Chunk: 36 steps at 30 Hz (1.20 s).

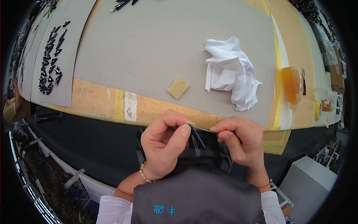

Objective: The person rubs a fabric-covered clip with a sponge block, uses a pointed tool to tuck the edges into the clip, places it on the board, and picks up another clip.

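Clock centred on the held piece, 12 straight ahead. Left hand (164,143) at 9 o'clock: grip closed, thumb and index finger pinching the top end of a narrow dark-blue strip (199,139). Strip sits between the two hands, in front of the near tabletop edge, lower end slanting toward 5 o'clock. Slim silver metal clip (195,145) right beside it at 6 o'clock; can't tell if the two are joined. Right hand (238,142) at 3 o'clock: grip narrow, fingertips pinching a thin silver-coloured rod (203,129) whose other end reaches the left fingertips. Contact there too small to make out.

Beaded white-and-gold bracelet (143,172) on left wrist, 8 o'clock. Dark grey apron with blue stitched characters (197,194) at 6.

Tan wooden tabletop (93,93) carries a large flat grey sheet (149,56). On the sheet: yellowish rectangular sponge-like block (178,88) at 11, crumpled white cloth (233,71) at 1, a few black slim pieces (125,4) at the far edge, 11 o'clock. Amber translucent bottle (292,85) at 2, lying beyond the sheet. Many small black-and-silver clips (48,67) clustered at 10. Another person's arm (16,97) at 9.
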Each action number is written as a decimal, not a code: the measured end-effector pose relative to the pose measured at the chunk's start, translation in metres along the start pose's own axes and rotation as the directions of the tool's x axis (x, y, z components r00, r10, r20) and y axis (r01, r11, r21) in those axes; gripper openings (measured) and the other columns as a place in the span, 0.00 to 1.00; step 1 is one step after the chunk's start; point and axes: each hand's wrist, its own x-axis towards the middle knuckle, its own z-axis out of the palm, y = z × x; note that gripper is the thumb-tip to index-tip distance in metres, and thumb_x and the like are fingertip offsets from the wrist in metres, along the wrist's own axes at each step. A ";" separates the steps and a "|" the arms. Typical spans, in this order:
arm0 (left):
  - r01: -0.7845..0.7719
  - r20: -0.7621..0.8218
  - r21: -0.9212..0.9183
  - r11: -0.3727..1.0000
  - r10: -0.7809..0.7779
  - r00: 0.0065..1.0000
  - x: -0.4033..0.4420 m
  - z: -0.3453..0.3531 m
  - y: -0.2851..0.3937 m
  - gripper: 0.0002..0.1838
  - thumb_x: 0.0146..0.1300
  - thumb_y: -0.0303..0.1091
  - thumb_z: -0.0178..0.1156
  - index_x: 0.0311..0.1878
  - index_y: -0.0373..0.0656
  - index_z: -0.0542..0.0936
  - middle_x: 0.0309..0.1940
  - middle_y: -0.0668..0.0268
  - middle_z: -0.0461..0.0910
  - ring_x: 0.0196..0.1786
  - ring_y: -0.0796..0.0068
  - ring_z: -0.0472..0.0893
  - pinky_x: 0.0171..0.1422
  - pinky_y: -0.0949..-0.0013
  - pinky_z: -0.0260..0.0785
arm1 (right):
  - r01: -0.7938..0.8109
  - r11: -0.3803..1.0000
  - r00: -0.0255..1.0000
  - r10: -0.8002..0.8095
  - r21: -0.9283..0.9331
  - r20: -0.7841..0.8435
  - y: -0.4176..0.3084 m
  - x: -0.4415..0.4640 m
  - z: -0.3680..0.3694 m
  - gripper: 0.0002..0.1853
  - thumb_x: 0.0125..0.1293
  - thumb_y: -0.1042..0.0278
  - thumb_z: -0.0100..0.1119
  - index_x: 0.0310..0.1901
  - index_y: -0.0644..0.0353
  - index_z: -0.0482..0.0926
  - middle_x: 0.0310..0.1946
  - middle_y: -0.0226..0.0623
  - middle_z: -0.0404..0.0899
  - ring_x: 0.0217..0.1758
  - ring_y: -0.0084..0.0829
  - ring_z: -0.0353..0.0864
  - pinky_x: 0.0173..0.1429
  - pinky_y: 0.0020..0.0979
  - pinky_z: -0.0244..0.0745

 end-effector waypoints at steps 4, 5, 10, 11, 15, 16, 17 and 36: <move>0.027 -0.015 -0.017 0.999 -0.028 1.000 0.000 0.000 0.000 0.04 0.67 0.22 0.57 0.43 0.34 0.78 0.36 0.69 0.77 0.32 0.88 0.73 0.33 0.82 0.68 | 0.011 1.000 1.000 -0.011 -0.008 -0.006 0.000 0.001 0.000 0.07 0.56 0.73 0.71 0.36 0.60 0.83 0.22 0.32 0.78 0.21 0.25 0.75 0.27 0.24 0.69; 0.035 -0.016 -0.025 0.999 -0.036 0.999 0.000 -0.001 0.000 0.04 0.67 0.22 0.57 0.43 0.35 0.78 0.36 0.69 0.77 0.32 0.88 0.73 0.34 0.82 0.68 | 0.023 1.000 1.000 -0.023 -0.010 -0.009 0.002 0.001 -0.001 0.07 0.55 0.73 0.72 0.35 0.60 0.83 0.22 0.32 0.78 0.21 0.25 0.75 0.26 0.24 0.68; 0.100 0.008 -0.104 0.989 -0.100 0.995 0.000 -0.004 -0.004 0.05 0.68 0.23 0.57 0.45 0.35 0.78 0.37 0.68 0.78 0.33 0.88 0.74 0.34 0.81 0.70 | 0.081 0.994 0.997 -0.079 -0.079 0.025 0.009 0.006 -0.005 0.06 0.56 0.73 0.70 0.35 0.60 0.83 0.23 0.32 0.78 0.24 0.28 0.74 0.29 0.27 0.67; 0.101 0.012 -0.113 0.988 -0.101 0.995 0.000 -0.004 -0.004 0.05 0.68 0.23 0.57 0.45 0.35 0.78 0.37 0.68 0.78 0.34 0.88 0.74 0.35 0.81 0.70 | 0.097 0.991 0.995 -0.095 -0.092 0.027 0.011 0.007 -0.005 0.05 0.57 0.73 0.70 0.35 0.60 0.83 0.23 0.32 0.78 0.24 0.29 0.74 0.29 0.28 0.67; 0.166 -0.001 -0.048 0.985 -0.166 0.986 0.000 0.000 0.001 0.04 0.66 0.25 0.55 0.40 0.33 0.75 0.34 0.61 0.75 0.31 0.76 0.76 0.37 0.73 0.72 | 0.123 0.990 0.992 -0.122 -0.062 0.009 0.013 0.011 -0.003 0.04 0.59 0.71 0.67 0.34 0.60 0.82 0.24 0.31 0.79 0.26 0.31 0.75 0.32 0.29 0.68; 0.173 0.002 -0.059 0.983 -0.174 0.985 0.000 0.001 0.001 0.04 0.66 0.25 0.55 0.40 0.33 0.75 0.33 0.60 0.75 0.31 0.76 0.76 0.36 0.73 0.72 | 0.124 0.991 0.992 -0.123 -0.058 0.013 0.014 0.011 -0.003 0.04 0.60 0.71 0.66 0.34 0.60 0.82 0.24 0.31 0.79 0.26 0.31 0.75 0.32 0.29 0.68; 0.181 0.006 -0.069 0.981 -0.181 0.983 0.000 0.001 0.001 0.04 0.66 0.25 0.54 0.39 0.33 0.75 0.33 0.60 0.75 0.31 0.76 0.76 0.35 0.72 0.72 | 0.124 0.991 0.992 -0.124 -0.055 0.016 0.015 0.011 -0.003 0.04 0.61 0.71 0.65 0.34 0.60 0.81 0.25 0.31 0.79 0.26 0.31 0.75 0.32 0.29 0.68; 0.105 0.038 -0.103 0.989 -0.102 0.994 -0.001 0.002 0.000 0.04 0.68 0.22 0.57 0.43 0.35 0.78 0.36 0.68 0.78 0.31 0.88 0.74 0.34 0.82 0.69 | -0.108 0.979 0.992 0.094 0.174 0.089 0.010 0.003 -0.002 0.05 0.69 0.73 0.57 0.36 0.63 0.79 0.22 0.30 0.77 0.21 0.21 0.75 0.26 0.23 0.67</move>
